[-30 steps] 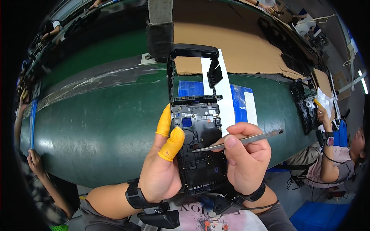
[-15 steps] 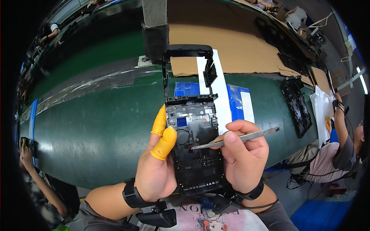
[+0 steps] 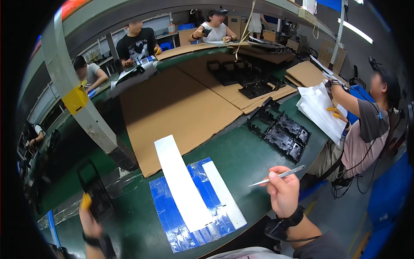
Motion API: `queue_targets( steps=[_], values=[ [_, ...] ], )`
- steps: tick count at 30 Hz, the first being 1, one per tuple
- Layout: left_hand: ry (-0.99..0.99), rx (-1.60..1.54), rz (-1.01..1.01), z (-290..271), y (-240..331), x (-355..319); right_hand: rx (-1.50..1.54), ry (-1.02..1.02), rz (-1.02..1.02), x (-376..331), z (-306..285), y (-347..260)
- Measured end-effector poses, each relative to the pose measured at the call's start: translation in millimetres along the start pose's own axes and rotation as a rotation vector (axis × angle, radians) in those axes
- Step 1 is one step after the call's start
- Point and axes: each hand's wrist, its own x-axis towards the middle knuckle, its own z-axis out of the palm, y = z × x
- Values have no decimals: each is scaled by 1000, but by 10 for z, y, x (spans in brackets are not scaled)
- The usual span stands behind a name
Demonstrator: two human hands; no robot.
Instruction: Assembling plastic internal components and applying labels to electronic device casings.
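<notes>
At the far left, my left hand (image 3: 91, 219), wearing yellow finger cots, is closed on the edge of a black plastic housing (image 3: 98, 196) with an open loop at its far end. Motion blurs both, and some fingers are behind the part. My right hand (image 3: 284, 192) pinches a pair of metal tweezers (image 3: 294, 171) above the right side of the green table, its pointed tip turned left and touching nothing. Between my hands, a white strip (image 3: 181, 185) lies across a blue taped sheet (image 3: 166, 216). A second white strip (image 3: 224, 194) rests on the sheet's right part.
Two black housings (image 3: 282, 134) lie side by side beyond my right hand. Brown cardboard (image 3: 172, 108) covers the table's far part, with more black parts (image 3: 258, 86). A grey post (image 3: 82, 95) rises at left. A person (image 3: 366, 121) handles white bags (image 3: 321, 108) at right; others sit across.
My left hand has carried the black housing from in front of me to the far left. My right hand, still holding the tweezers, has come away from it. The view has swung toward the right.
</notes>
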Motion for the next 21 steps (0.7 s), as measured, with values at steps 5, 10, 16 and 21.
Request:
queue_targets(
  steps=[5,10,16,21],
  values=[
    [511,379,133,-1169,307,1314,42,28,-49,19,-112,-22],
    [-132,629,210,658,78,-199,19,144,-114,77,-466,34],
    [-1838,456,-777,2525,-566,-1156,80,-22,-58,214,-464,-95],
    [-2315,293,-505,2787,-1169,-1096,73,-125,98,213,-594,-51]
  ],
)
